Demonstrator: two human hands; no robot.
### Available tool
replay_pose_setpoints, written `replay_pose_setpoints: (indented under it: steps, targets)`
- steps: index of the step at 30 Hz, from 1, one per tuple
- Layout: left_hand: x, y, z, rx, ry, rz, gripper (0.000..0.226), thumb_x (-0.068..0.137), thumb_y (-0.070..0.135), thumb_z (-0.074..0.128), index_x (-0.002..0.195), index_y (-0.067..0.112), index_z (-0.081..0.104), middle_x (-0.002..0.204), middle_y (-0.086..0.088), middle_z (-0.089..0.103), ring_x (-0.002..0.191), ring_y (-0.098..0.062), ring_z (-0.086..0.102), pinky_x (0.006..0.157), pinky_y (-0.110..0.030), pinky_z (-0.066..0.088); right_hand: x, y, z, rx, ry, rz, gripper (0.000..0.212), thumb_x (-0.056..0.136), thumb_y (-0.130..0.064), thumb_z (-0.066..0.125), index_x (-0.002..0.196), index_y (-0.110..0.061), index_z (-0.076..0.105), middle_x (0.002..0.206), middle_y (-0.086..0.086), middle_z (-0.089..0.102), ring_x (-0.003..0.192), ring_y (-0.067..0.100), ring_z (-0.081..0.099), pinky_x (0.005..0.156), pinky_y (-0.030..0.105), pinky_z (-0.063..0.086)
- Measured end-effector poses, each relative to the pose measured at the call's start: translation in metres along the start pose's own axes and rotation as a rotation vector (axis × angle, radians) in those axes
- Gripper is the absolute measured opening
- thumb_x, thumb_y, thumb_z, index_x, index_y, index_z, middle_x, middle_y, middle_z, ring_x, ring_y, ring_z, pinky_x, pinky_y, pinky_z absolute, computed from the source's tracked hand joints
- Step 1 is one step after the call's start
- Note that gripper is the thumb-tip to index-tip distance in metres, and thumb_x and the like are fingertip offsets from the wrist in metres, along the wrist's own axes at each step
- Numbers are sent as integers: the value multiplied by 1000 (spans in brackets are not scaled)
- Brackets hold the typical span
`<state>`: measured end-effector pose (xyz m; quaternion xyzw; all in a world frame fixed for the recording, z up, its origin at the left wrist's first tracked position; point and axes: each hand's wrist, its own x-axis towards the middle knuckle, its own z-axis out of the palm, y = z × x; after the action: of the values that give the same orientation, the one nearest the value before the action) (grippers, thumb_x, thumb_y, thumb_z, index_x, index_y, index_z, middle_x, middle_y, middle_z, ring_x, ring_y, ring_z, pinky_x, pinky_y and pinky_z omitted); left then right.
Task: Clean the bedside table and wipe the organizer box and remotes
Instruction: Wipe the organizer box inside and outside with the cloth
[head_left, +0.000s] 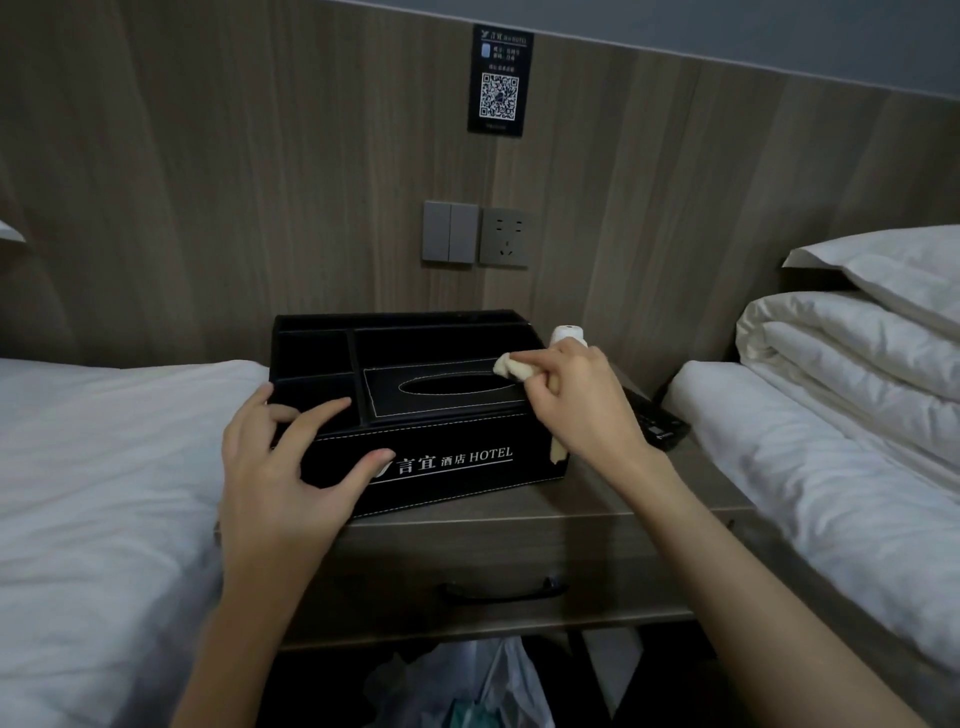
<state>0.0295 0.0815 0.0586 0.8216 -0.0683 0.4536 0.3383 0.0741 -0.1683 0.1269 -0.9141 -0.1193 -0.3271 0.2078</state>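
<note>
Organizer box (415, 415), centred on the table (582, 496), mid-wipe: right hand (576, 400) grips a cloth (511, 366) on its tissue lid, left hand (291, 457), fingers spread, steadies its front-left corner; the dark remote (657, 423) alongside and the table surface apparently remain to do.

Left hand (280, 467) splayed; right hand (576, 405) curled, pinching.
</note>
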Motion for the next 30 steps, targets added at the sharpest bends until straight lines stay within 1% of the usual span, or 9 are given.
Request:
replay_pose_setpoints:
  steps: [2,4,9,12,16,20,24,28,30]
  targets:
    - [0,0,0,-12,7,11,52,67,45,76,111,18,70,98,-9,53,127,-32,42,106,-8,18,-8,-8,0,-24,63,-7,31,88,-10,51,108,-17,74,89,9,64,76,14,40,85,35,40]
    - [0,1,1,-29,13,21,52,68,44,80,112,17,70,98,-8,51,128,-32,41,107,-9,18,-12,-14,-1,-41,49,-55,35,82,-11,48,104,-14,75,86,10,69,75,19,53,86,37,41]
    - [-1,-1,4,-70,32,24,55,69,45,81,115,17,68,100,2,45,131,-29,39,110,-13,20,-14,-25,-1,51,-68,-67,39,82,-5,51,110,-19,74,102,-3,74,99,23,62,99,34,42]
    - [-1,-3,5,-74,44,47,58,71,53,70,116,17,67,100,1,47,131,-29,40,111,-19,24,-18,-39,0,163,-81,-84,39,81,-4,51,111,-15,73,104,-4,74,103,20,65,102,34,43]
    - [1,-3,6,-59,47,48,60,71,54,66,117,16,67,100,-9,52,129,-31,41,110,-21,24,-24,-63,3,186,-154,-122,40,88,-7,52,122,-22,67,117,-7,69,111,18,49,91,9,29]
    - [1,-2,5,-68,40,44,60,71,53,67,118,16,66,101,-8,52,129,-31,41,111,-17,21,-30,-75,5,249,-235,-218,40,89,-8,55,126,-23,64,130,-5,61,106,13,37,91,9,28]
    - [0,-1,3,-81,18,16,62,70,48,77,121,16,64,112,-9,53,132,-28,39,111,-13,19,-32,-68,-15,419,-266,-275,40,85,-8,58,118,-26,69,123,-12,66,104,-4,46,94,11,35]
    - [-1,3,-3,-138,-4,-17,65,69,37,78,127,15,60,129,-6,47,135,-18,36,112,-14,22,-22,-45,-30,347,-83,-104,49,85,-12,52,130,-29,59,112,-21,62,109,10,46,91,6,32]
    - [0,2,-10,-169,-4,-20,66,68,33,79,129,15,59,134,-6,43,133,-14,37,112,-14,25,-20,-34,-23,218,-126,42,54,88,-12,51,142,-23,46,126,-8,57,114,13,33,96,12,27]
